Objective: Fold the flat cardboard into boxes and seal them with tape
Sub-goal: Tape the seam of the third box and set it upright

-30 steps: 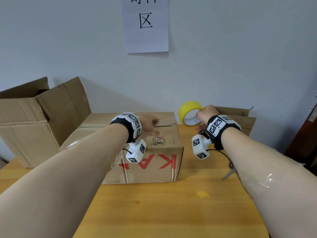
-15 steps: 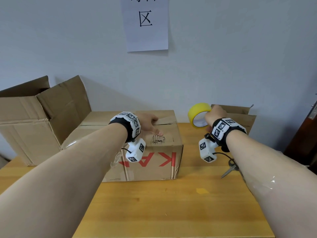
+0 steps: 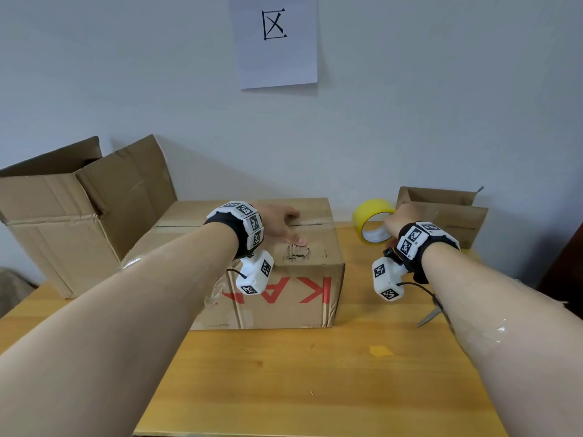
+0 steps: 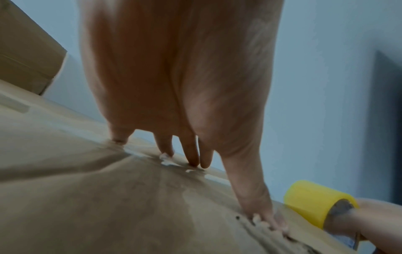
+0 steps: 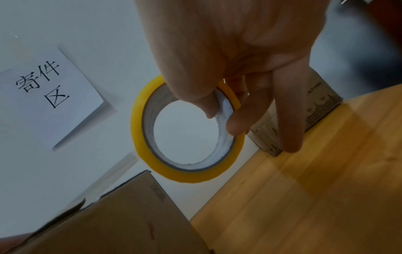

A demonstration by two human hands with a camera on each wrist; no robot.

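Hands (image 3: 279,223) over wooden table (image 3: 315,373), pale wall (image 3: 441,105) behind

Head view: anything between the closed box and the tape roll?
Nothing solid: only bare table separates the closed box from the tape roll, in the head view.

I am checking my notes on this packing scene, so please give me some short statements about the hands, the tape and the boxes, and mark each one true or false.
1. The right hand holds the yellow roll of tape up off the wooden table. True.
2. The left hand grips the metal scissors. False: its straight fingers press on top of the closed brown cardboard box with red letters; the scissors lie on the table by the right forearm.
3. The large cardboard box at the far left has its flaps open. True.
4. The white paper sign lies flat on the table. False: it hangs on the wall.
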